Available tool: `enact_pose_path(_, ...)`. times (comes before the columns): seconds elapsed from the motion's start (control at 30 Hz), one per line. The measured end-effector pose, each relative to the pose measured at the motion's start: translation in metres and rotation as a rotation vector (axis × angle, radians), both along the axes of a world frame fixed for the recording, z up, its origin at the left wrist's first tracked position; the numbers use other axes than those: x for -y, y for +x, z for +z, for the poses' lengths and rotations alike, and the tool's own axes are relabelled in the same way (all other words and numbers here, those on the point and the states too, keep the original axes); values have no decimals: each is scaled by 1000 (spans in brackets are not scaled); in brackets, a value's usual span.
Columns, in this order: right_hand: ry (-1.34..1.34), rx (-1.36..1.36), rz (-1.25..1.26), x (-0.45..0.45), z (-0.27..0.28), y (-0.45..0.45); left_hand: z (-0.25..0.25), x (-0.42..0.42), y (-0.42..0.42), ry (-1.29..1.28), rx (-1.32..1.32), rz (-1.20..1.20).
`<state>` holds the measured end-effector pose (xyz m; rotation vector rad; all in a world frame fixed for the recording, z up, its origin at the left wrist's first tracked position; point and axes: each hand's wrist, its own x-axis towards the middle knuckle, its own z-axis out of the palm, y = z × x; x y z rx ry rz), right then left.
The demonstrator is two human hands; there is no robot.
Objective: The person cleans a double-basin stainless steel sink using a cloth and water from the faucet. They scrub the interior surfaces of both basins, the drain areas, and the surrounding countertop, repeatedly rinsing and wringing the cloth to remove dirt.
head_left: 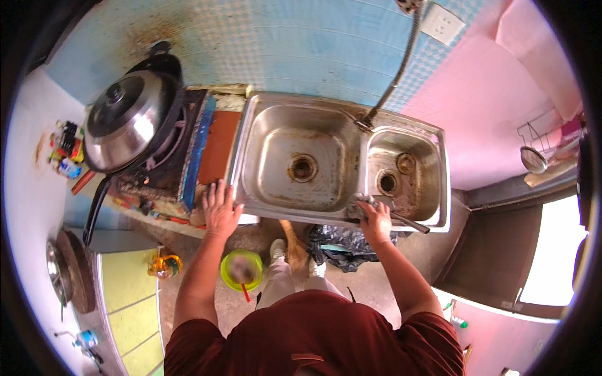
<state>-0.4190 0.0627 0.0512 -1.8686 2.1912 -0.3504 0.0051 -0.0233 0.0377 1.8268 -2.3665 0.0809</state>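
A double-basin stainless steel sink (303, 212) lies before me. My right hand (377, 223) presses a crumpled grey cloth (358, 207) against the front rim, where the two basins meet. Beside those fingers a dark-handled tool (411, 222) lies across the small basin's front edge; its far end is partly hidden. My left hand (221, 211) rests flat, fingers spread, on the counter edge between the sink and the stove, and holds nothing. Brown stains mark the large basin (273, 181) and its drain. Inside the small basin (425, 197) are a dark drain hole and a round metal strainer (405, 163).
A lidded wok (136, 122) sits on the gas stove (155, 183), its long handle jutting forward. A flexible faucet hose (400, 73) rises behind the sink. Below are a green basin (228, 279), a broom (295, 242), a black plastic bag (345, 258) and an oil bottle (164, 266).
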Motion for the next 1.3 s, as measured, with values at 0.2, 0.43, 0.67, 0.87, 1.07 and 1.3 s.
enact_pose_path(0.2, -214, 321, -192, 33, 4, -24, -1, 18, 1, -9, 20, -42)
enact_pose_path(0.43, -73, -28, -9, 13, -5, 10, 2, 19, -5, 14, 61, -8)
enact_pose_path(0.67, -142, -64, -78, 141, -25, -17, 0, 19, 0, 20, 20, -32)
enact_pose_path(0.87, -68, -118, -71, 186, -18, -24, -2, 21, 2, -32, -10, -71)
enact_pose_path(1.07, -65, -51, 225, 99, -8, -38, 1, 24, -2, 8, 10, -58)
enact_pose_path(1.3, 188, -56, 374, 16, 22, -23, -5, 23, 1, -64, -41, -78)
